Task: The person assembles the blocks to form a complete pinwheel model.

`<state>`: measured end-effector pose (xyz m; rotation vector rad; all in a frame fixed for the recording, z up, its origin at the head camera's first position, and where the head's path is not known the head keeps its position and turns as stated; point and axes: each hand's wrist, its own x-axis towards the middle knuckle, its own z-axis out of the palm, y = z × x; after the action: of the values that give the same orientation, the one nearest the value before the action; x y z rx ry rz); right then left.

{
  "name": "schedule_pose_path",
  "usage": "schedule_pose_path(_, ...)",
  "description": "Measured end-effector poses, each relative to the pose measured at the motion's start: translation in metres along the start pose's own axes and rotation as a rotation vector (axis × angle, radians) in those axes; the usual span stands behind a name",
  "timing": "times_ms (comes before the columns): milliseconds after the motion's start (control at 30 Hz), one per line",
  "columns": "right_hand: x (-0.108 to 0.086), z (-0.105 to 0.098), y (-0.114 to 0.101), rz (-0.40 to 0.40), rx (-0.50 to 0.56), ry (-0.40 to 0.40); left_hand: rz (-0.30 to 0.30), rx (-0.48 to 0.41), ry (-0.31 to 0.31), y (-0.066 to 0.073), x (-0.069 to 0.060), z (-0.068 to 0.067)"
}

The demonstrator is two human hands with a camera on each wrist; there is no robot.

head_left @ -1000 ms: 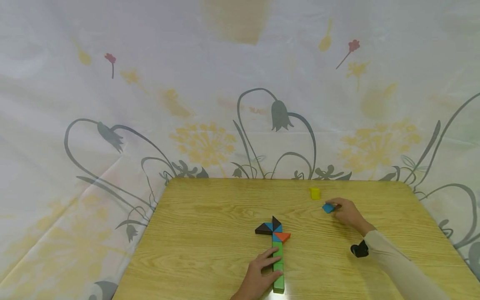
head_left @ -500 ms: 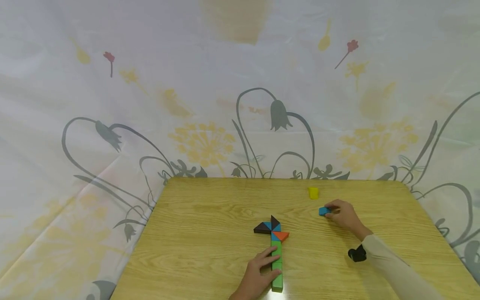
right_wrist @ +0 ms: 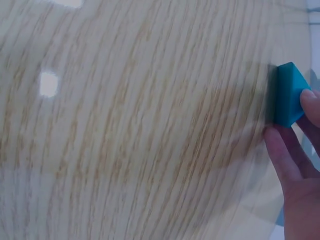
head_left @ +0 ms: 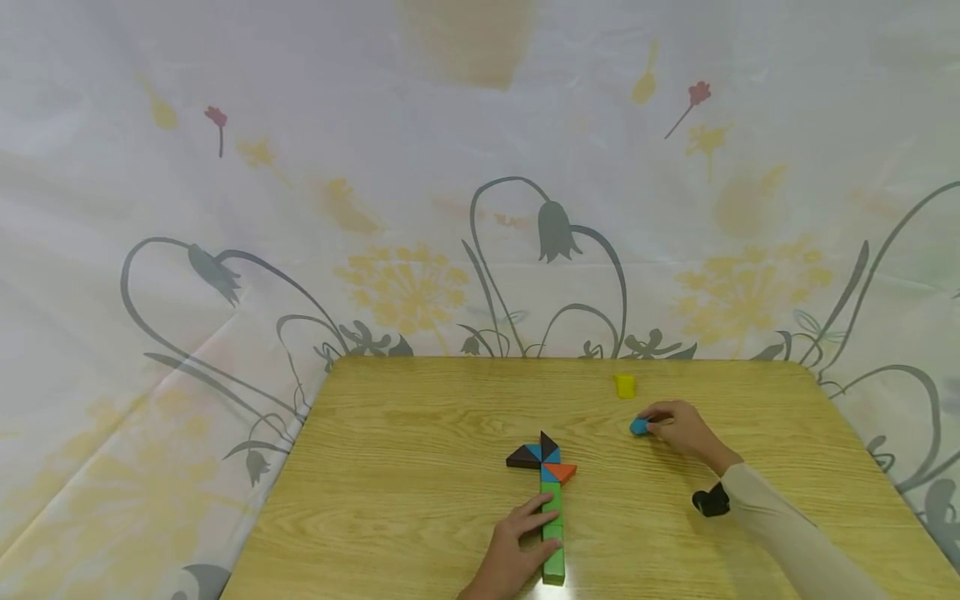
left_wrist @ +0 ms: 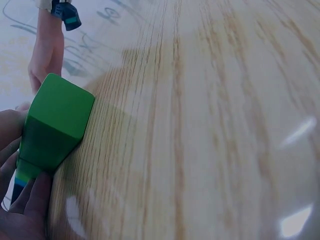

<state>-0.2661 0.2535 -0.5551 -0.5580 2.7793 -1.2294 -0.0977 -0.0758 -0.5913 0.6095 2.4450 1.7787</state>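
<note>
In the head view, my left hand rests with fingers fairly straight on a row of green blocks. The left wrist view shows the end of a green block with fingers over it and beside it. Above the row, blue triangular blocks, dark triangular blocks and an orange triangular block form a pinwheel shape. Off to the right, my right hand pinches a blue triangular block between thumb and fingers. Its sloped faces show in the right wrist view, close to the tabletop.
A yellow block lies near the back edge of the wooden table. Behind the table hangs a pale flower-printed sheet. A black device sits at my right wrist.
My right hand has moved slightly left and nearer with the blue triangular block, turning it between the fingers. The left hand stays on the green blocks. The whole view shifts a little.
</note>
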Motion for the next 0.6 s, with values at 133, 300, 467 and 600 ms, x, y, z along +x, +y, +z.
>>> schedule_pose_path(133, 0.004, 0.000, -0.003, -0.007, -0.008, -0.021, -0.004, 0.001, 0.002, 0.000, 0.000, 0.000)
schedule_pose_path(300, 0.014, 0.002, -0.011, -0.001, -0.004, -0.053, -0.010, 0.003, 0.004, -0.002, 0.000, 0.000)
schedule_pose_path(467, 0.021, 0.009, -0.011, -0.027, 0.001, -0.064, -0.011, 0.005, -0.002, -0.002, 0.000, 0.000)
schedule_pose_path(600, 0.021, 0.015, -0.013, -0.065, 0.052, -0.029, 0.001, 0.014, 0.000, -0.001, -0.001, 0.000)
